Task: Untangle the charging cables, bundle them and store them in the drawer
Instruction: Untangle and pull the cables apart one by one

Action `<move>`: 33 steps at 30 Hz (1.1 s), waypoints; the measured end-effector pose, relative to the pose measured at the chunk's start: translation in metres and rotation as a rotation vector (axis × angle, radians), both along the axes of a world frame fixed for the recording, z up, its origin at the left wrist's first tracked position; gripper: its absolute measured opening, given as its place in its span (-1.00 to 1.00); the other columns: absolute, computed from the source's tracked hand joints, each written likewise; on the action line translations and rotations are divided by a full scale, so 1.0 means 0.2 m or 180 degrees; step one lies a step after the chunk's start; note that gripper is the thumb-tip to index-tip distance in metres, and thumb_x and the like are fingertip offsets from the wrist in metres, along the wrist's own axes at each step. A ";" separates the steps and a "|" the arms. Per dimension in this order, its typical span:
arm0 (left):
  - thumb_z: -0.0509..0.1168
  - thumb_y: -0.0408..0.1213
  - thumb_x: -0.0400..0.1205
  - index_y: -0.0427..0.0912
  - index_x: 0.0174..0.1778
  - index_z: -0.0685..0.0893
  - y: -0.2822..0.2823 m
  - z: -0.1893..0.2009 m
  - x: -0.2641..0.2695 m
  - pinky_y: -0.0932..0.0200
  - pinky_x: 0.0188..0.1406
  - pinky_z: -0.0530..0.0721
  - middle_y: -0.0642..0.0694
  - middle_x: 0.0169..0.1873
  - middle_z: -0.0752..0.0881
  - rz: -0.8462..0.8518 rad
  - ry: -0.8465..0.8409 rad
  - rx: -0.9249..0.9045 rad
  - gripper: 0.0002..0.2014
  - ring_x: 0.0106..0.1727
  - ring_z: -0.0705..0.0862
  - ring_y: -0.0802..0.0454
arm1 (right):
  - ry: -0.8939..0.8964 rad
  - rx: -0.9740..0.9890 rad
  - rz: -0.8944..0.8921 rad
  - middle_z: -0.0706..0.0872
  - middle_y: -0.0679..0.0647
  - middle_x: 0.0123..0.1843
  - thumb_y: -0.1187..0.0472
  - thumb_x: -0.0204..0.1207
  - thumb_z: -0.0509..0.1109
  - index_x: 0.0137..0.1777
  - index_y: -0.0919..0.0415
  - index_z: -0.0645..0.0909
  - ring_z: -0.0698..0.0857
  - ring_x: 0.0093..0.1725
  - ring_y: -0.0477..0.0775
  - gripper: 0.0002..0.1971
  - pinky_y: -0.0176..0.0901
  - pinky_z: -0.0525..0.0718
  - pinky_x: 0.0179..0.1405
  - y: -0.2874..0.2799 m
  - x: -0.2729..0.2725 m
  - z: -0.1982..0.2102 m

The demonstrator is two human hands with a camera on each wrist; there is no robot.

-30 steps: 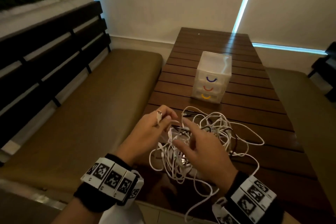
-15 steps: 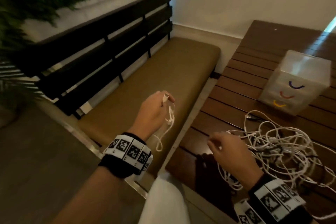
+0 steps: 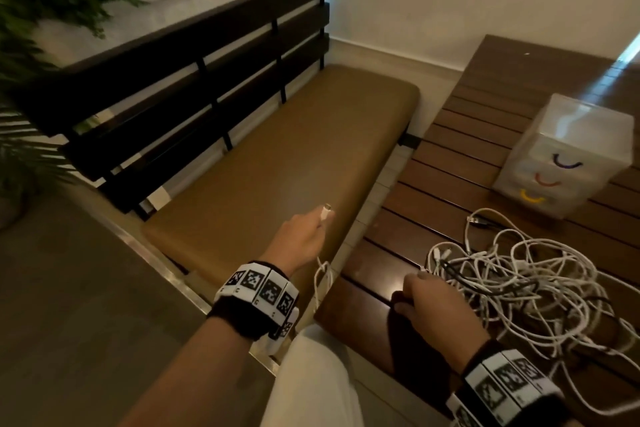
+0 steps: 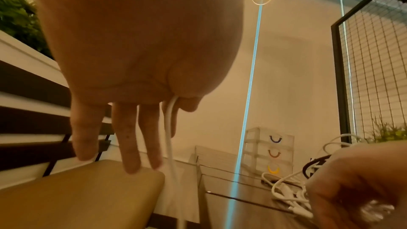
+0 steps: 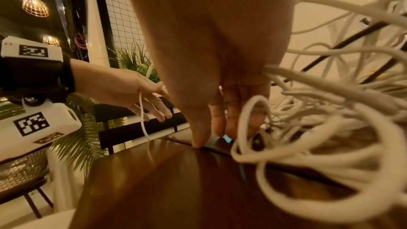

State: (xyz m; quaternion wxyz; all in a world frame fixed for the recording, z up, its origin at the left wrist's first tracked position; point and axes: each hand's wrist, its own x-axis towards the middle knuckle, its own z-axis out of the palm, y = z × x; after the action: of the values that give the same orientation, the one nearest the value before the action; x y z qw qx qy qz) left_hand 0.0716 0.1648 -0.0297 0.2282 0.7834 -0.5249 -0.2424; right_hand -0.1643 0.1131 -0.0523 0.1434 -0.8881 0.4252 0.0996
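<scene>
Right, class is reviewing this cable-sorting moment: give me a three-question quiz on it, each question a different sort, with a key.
1. True or false: the left hand pinches a white cable between thumb and forefinger, its plug end sticking out past the fingertips.
2. Multiple choice: where does the right hand rest? A) on the drawer unit; B) at the near-left edge of the tangle of cables on the table; C) on the bench cushion.
3. Fill in: from top to bottom, the drawer handles are blue, red and ____.

Key: 1 true; 2 B; 3 yellow.
</scene>
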 end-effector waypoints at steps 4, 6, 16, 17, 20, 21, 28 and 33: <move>-0.10 0.08 0.79 -0.04 0.02 0.69 -0.02 0.03 -0.12 0.06 -0.06 0.65 0.01 -0.42 0.68 0.0054 0.0958 -0.0191 -0.52 -0.31 0.70 0.10 | -0.0319 0.0016 -0.0170 0.59 0.01 0.10 0.08 0.58 0.43 0.06 0.14 0.57 0.65 0.11 0.08 -0.82 -0.15 0.48 -0.06 0.00 -0.06 0.02; -0.07 0.09 0.78 -0.05 -0.08 0.71 -0.05 0.00 -0.20 0.06 -0.21 0.65 0.03 -0.50 0.57 0.0090 0.1385 -0.0284 -0.51 -0.45 0.59 0.12 | -0.0408 -0.0097 -0.0381 0.64 0.04 0.09 0.02 0.56 0.43 0.05 0.14 0.60 0.67 0.10 0.12 -0.78 -0.15 0.47 -0.09 0.00 -0.10 0.02; -0.05 0.21 0.74 -0.10 -0.27 0.70 -0.09 -0.10 -0.57 -0.30 -0.07 0.74 0.12 -0.64 0.48 -0.0030 0.2208 0.0235 -0.42 -0.60 0.53 0.11 | 0.0017 0.0048 -0.0517 0.72 0.16 0.09 0.08 0.56 0.38 0.07 0.21 0.66 0.73 0.11 0.24 -0.78 -0.06 0.58 -0.07 0.00 -0.15 -0.04; -0.04 0.22 0.74 -0.12 -0.26 0.70 -0.09 -0.11 -0.60 -0.32 -0.07 0.74 0.11 -0.64 0.48 -0.0007 0.2207 0.0281 -0.41 -0.60 0.54 0.09 | 0.0012 0.0036 -0.0499 0.72 0.16 0.08 0.09 0.58 0.34 0.03 0.21 0.67 0.73 0.09 0.24 -0.80 -0.06 0.57 -0.08 0.01 -0.16 -0.04; -0.03 0.22 0.73 -0.17 -0.24 0.69 -0.10 -0.10 -0.66 -0.32 -0.11 0.79 0.03 -0.56 0.49 0.0095 0.2277 0.0349 -0.40 -0.58 0.57 0.07 | -0.0176 0.0009 -0.0598 0.74 0.17 0.05 0.13 0.66 0.21 0.02 0.21 0.65 0.72 0.06 0.24 -0.78 -0.04 0.60 -0.06 0.03 -0.20 -0.05; -0.02 0.22 0.73 -0.19 -0.23 0.69 -0.11 -0.09 -0.68 -0.29 -0.12 0.80 0.00 -0.53 0.49 0.0130 0.2337 0.0371 -0.39 -0.56 0.57 0.06 | -0.0336 -0.0001 -0.0680 0.75 0.15 0.02 0.10 0.68 0.19 0.02 0.19 0.64 0.73 0.02 0.22 -0.77 -0.04 0.61 -0.06 0.03 -0.22 -0.04; -0.08 0.26 0.71 -0.11 -0.04 0.79 -0.14 -0.03 -0.83 0.09 -0.14 0.82 -0.08 -0.19 0.77 -0.0092 0.2515 0.0318 -0.36 -0.18 0.77 0.05 | -0.2885 0.0161 -0.1358 0.74 -0.11 -0.26 0.06 0.72 0.24 -0.10 -0.02 0.64 0.72 -0.24 -0.15 -0.80 -0.15 0.66 -0.21 0.05 -0.33 0.08; -0.17 0.20 0.73 0.01 0.04 0.75 -0.13 0.07 -0.96 0.45 -0.37 0.63 0.11 -0.30 0.80 -0.0313 0.2885 0.0036 -0.41 -0.33 0.74 0.36 | -0.3716 0.1153 -0.1546 0.82 -0.04 0.05 0.24 0.73 0.24 0.14 0.02 0.69 0.80 0.08 -0.04 -0.80 0.10 0.79 0.08 0.07 -0.38 0.16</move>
State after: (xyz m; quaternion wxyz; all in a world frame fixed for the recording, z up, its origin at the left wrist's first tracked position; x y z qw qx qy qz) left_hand -0.1205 0.1386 -0.0148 0.4188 0.5736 -0.4074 -0.5742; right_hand -0.2407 0.1271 -0.0211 0.5162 -0.6368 0.4424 -0.3637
